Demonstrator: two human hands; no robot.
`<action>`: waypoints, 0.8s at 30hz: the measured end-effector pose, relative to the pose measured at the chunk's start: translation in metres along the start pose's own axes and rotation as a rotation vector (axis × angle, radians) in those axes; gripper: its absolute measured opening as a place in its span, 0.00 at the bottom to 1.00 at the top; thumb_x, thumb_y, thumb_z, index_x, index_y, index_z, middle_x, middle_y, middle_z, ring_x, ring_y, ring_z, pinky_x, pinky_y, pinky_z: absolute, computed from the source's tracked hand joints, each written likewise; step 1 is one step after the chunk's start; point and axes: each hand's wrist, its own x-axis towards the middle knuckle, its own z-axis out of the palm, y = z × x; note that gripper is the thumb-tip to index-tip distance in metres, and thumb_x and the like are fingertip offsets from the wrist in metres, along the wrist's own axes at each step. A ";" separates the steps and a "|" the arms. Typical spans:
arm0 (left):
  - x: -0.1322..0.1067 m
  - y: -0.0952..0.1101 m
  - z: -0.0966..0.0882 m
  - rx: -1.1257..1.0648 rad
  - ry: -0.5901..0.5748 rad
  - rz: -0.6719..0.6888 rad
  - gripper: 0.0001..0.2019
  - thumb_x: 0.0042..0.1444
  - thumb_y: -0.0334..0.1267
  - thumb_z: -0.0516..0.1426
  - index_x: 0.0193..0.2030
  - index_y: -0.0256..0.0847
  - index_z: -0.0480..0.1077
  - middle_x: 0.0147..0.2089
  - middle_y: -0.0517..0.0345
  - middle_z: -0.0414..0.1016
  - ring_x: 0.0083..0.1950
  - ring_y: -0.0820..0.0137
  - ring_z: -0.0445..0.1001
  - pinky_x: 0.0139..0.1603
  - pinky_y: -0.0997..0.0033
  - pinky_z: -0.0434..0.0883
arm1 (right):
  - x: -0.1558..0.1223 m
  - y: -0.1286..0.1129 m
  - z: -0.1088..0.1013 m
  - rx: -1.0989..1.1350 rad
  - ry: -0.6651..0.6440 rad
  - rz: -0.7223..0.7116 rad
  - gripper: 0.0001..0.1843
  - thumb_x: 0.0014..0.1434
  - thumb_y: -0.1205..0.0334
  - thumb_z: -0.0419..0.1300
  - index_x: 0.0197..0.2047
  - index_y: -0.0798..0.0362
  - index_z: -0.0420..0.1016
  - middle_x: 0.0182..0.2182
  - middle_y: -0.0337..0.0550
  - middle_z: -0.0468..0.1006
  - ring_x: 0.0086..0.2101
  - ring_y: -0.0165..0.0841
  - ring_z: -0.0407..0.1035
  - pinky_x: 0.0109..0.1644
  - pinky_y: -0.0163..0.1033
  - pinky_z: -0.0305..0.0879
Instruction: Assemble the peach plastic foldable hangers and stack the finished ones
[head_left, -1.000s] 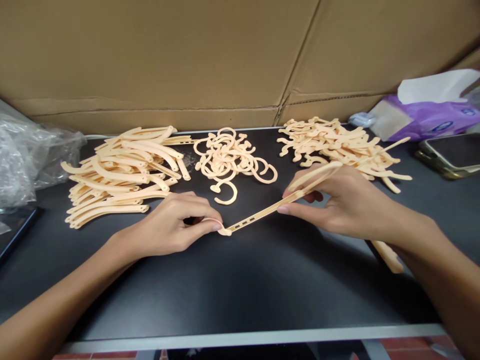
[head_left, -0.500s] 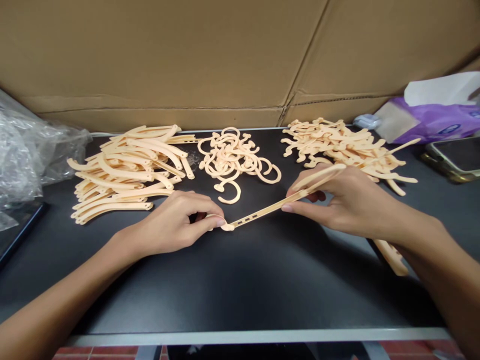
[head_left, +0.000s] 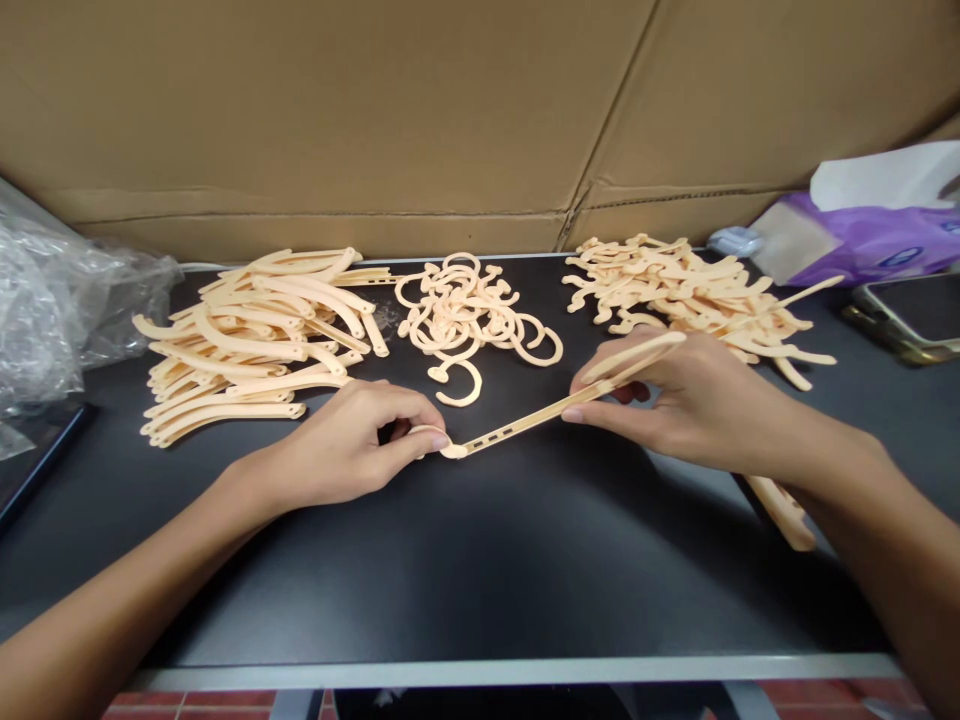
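My left hand [head_left: 382, 435] pinches a small cream plastic hook [head_left: 454, 452] between thumb and fingertips; much of it is hidden by the fingers. It meets the low end of a slotted cream hanger arm [head_left: 510, 432], which slants up to the right. My right hand [head_left: 660, 400] grips that arm near its far end, where a second curved strip [head_left: 637, 352] rises along it. Whether hook and arm are joined cannot be made out. Just beyond my hands lies a heap of cream hooks [head_left: 469, 310], with one loose hook [head_left: 469, 385] nearest me.
Curved hanger arms [head_left: 247, 340] are piled at left, thinner cream pieces [head_left: 675, 285] at right. Another cream piece [head_left: 784, 512] lies under my right forearm. Clear plastic wrap [head_left: 67, 310], a purple tissue pack [head_left: 862, 240] and a phone [head_left: 919, 310] flank the dark table [head_left: 480, 590]. Cardboard [head_left: 337, 110] stands behind.
Almost nothing differs. Both hands keep their grips on the hook and hanger arm, which have shifted very slightly left and up.
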 end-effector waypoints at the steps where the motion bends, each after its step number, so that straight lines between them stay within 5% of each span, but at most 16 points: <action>1: 0.000 0.000 0.000 0.002 0.006 -0.001 0.10 0.64 0.40 0.57 0.35 0.41 0.78 0.30 0.64 0.79 0.30 0.76 0.74 0.32 0.77 0.66 | 0.000 0.000 0.000 -0.002 0.001 0.000 0.12 0.61 0.51 0.62 0.35 0.50 0.81 0.26 0.38 0.79 0.26 0.32 0.69 0.31 0.39 0.57; 17: -0.002 0.008 -0.001 0.111 -0.011 -0.014 0.11 0.63 0.37 0.56 0.30 0.39 0.75 0.26 0.64 0.76 0.27 0.76 0.70 0.31 0.75 0.62 | -0.002 0.004 0.003 0.098 0.040 -0.085 0.08 0.62 0.53 0.63 0.37 0.47 0.82 0.35 0.41 0.84 0.35 0.38 0.74 0.41 0.45 0.63; 24: -0.002 0.006 -0.001 0.179 0.002 0.086 0.11 0.65 0.37 0.55 0.32 0.40 0.73 0.28 0.63 0.75 0.31 0.73 0.70 0.34 0.73 0.62 | -0.003 0.003 0.000 0.152 -0.008 -0.043 0.11 0.62 0.50 0.63 0.36 0.46 0.81 0.35 0.42 0.84 0.34 0.39 0.74 0.41 0.46 0.66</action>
